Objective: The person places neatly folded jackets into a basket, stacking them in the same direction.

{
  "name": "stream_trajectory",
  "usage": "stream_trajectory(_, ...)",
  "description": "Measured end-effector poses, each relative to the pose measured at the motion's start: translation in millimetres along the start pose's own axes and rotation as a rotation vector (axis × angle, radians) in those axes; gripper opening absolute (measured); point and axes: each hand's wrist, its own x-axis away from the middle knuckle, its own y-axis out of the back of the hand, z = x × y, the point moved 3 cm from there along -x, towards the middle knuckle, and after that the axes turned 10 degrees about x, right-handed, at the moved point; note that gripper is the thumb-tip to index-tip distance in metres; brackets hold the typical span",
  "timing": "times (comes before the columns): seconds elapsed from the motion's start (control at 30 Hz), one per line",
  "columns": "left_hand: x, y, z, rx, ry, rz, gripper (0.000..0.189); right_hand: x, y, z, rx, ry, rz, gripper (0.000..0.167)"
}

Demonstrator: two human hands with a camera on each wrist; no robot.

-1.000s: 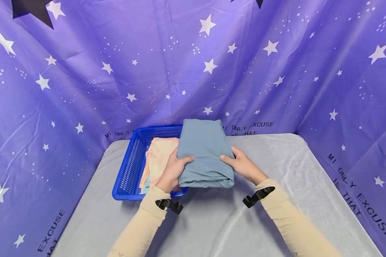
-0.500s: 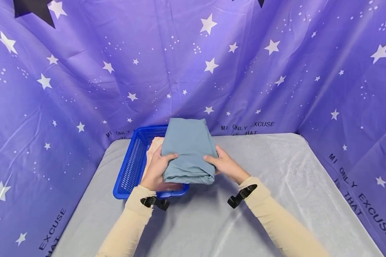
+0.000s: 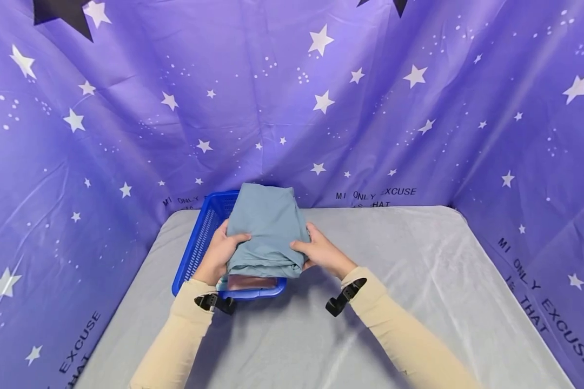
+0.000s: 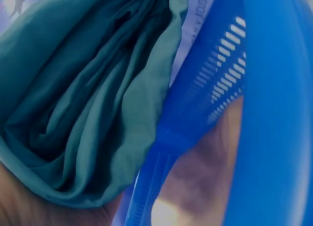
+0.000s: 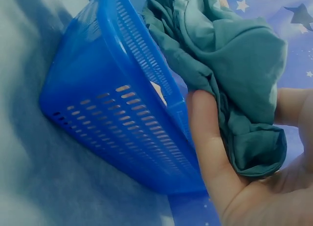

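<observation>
A folded grey-blue cloth, its kind of garment not clear, is held level over the blue plastic basket. My left hand grips its left side, thumb on top and fingers beneath. On the right side, my right hand pinches the bundle the same way, as the right wrist view shows with the cloth between thumb and fingers. Rolled layers of the cloth fill the left wrist view. Below the bundle, a brownish-pink folded cloth shows inside the basket; most of the basket's contents are hidden.
The basket stands at the back left of a table with a grey cover. Purple star-printed curtains enclose the back and both sides. Black camera straps circle both wrists.
Both hands have carried the folded grey-blue cloth leftward, from beside the basket's right part to over its middle. It now covers the peach cloth seen in the basket earlier.
</observation>
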Motion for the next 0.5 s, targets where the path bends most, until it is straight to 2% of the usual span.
stream_trajectory(0.2,-2.7,13.4,-0.2,-0.062,0.003,0.002,0.065,-8.0,-12.3,-3.4,-0.018,0.022,0.024,0.059)
stream_trajectory(0.33,-3.6,24.7,-3.7,-0.130,-0.010,0.000,0.065,-12.9,-19.3,-2.4,0.017,0.051,0.034,0.056)
stream_trajectory(0.5,-5.7,36.5,-10.2,-0.206,-0.018,-0.001,0.066,-17.2,-25.6,4.8,0.092,0.049,0.013,0.066)
